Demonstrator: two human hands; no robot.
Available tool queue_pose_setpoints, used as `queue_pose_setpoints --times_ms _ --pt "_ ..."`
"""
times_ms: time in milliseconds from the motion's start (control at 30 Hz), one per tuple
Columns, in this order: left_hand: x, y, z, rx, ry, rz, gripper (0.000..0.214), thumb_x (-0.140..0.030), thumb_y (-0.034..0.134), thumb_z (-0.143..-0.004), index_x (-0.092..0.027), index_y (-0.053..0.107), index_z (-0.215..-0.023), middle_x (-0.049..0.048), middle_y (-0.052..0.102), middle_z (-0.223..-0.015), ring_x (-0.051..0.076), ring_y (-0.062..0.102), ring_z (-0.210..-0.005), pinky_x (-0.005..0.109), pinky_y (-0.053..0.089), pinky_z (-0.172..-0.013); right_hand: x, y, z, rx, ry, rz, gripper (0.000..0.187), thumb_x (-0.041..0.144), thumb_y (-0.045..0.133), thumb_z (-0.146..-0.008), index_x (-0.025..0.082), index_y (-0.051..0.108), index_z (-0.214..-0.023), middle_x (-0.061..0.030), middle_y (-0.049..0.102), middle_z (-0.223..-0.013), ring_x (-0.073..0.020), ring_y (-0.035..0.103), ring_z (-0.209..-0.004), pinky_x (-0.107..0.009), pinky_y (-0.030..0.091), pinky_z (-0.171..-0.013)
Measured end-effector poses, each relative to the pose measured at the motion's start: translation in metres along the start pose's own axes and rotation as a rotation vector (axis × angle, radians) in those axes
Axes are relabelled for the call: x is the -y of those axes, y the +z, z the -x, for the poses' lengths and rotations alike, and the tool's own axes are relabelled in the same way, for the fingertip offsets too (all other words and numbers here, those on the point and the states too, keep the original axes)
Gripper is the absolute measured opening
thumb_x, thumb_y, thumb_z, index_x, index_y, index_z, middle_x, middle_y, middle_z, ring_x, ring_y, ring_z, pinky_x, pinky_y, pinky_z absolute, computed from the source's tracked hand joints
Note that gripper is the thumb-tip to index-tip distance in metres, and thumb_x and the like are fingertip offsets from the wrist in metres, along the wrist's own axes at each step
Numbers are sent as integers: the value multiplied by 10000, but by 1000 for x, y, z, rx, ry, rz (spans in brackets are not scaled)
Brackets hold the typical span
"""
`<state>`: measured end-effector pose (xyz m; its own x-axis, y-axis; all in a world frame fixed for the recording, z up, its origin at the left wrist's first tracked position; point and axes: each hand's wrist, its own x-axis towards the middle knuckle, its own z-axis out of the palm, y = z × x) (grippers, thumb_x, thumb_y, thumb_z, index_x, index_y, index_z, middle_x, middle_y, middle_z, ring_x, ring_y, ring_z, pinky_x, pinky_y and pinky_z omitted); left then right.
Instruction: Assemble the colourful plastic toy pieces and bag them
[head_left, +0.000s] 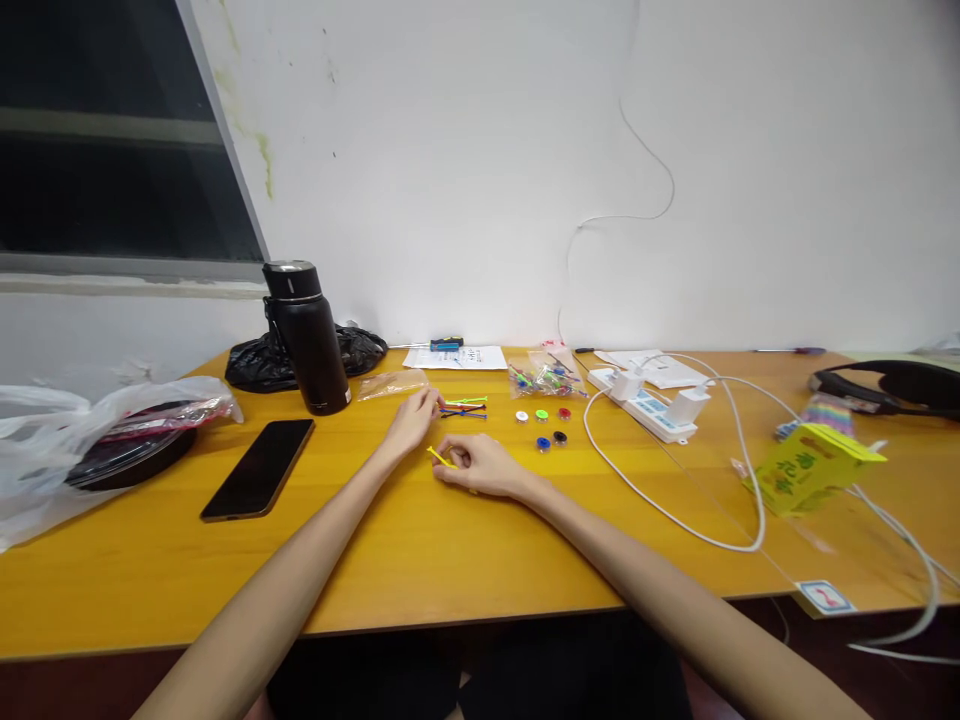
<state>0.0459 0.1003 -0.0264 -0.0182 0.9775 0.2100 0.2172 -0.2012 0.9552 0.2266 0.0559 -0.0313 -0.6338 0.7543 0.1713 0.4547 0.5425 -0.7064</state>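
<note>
My right hand (pixel 484 465) pinches a short, thin yellow plastic stick (pixel 441 457) just above the table. Up and to the left of it, my left hand (pixel 415 420) rests with fingers bent and close together. Its fingertips are at the left ends of several thin plastic sticks (pixel 469 409) in green, red and blue, laid side by side. Whether those fingers grip them is hidden. To the right lie small round pieces: a white one (pixel 521 416), a green one (pixel 541 414), a red one (pixel 564 413), a blue one (pixel 544 444) and a black one (pixel 559 438).
Leftward are a black bottle (pixel 309 345), a phone (pixel 259 470) and a white plastic bag (pixel 34 465). Behind lie a screwdriver (pixel 446 344) and a clear bag of coloured parts (pixel 547 374). A power strip (pixel 652 413), looping white cable (pixel 757 520) and yellow box (pixel 810 470) are rightward.
</note>
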Motion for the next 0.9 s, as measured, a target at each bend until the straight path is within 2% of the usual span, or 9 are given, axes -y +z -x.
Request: queue_pose_setpoints --times_ms 167,267,367,500,633,733,800,833,900 --pt "-12 -25 2 -353 118 -622 194 -351 445 -932 -223 589 -955 121 670 -1056 315 548 -1101 506 321 -1030 -7 -5 -7 -36 -6 -407 355 535 597 -909 180 611 -903 37 564 -663 -103 474 -557 -232 339 -552" --pt "-18 -48 10 -319 -39 -830 287 -402 411 -929 -224 578 -1079 173 614 -1270 397 502 -1222 647 296 -1040 -8 -10 -7 -93 19 -540 412 590 604 -886 181 622 -934 36 551 -669 -101 454 -541 -228 324 -524" --pt "-18 -74 25 -282 -158 -943 429 -491 394 -918 -225 550 -1216 211 523 -1374 461 420 -1304 728 299 -1010 -10 -14 -8 -117 28 -558 440 609 572 -903 185 668 -976 56 476 -596 -96 395 -503 -226 279 -506" --pt "-10 -98 44 -379 -238 -1016 588 -524 401 -897 -188 436 -1379 260 393 -1459 489 327 -1376 730 335 -1003 -13 -16 -7 -159 -6 -551 474 621 564 -907 186 714 -1022 56 434 -562 -102 374 -515 -234 239 -514" --pt "-1 -105 49 -378 -331 -980 612 -517 426 -887 -169 425 -1390 260 354 -1484 484 301 -1403 718 333 -1031 -15 -17 -7 -182 -36 -588 505 621 597 -886 184 722 -1106 13 568 -679 -115 468 -588 -246 320 -573" --pt "-6 -96 46 -420 -268 -901 579 -488 471 -878 -175 465 -1365 241 377 -1478 467 312 -1408 696 316 -1068 -15 -18 -7 -217 -63 -658 475 610 614 -878 203 728 -1095 -29 652 -862 -118 509 -644 -266 393 -644" --pt "-18 -80 45 -351 -149 -740 497 -431 503 -873 -188 529 -1305 202 447 -1443 410 382 -1386 619 341 -1104 -15 -19 -8 -233 -63 -700 455 588 630 -878 201 719 -1100 -27 655 -839 -121 514 -655 -270 403 -665" --pt "-25 -70 45 -243 -68 -606 445 -408 515 -877 -202 561 -1269 168 499 -1408 360 444 -1350 555 371 -1113 -15 -19 -8 -239 -56 -721 451 577 639 -878 197 707 -1112 -15 644 -786 -122 515 -654 -267 400 -666" --pt "-40 -46 45 115 0 -248 398 -430 560 -883 -250 610 -1234 110 570 -1364 298 533 -1278 452 470 -1049 -14 -20 -7 -253 -36 -767 455 561 662 -870 192 676 -1135 16 608 -687 -123 515 -645 -260 390 -661"
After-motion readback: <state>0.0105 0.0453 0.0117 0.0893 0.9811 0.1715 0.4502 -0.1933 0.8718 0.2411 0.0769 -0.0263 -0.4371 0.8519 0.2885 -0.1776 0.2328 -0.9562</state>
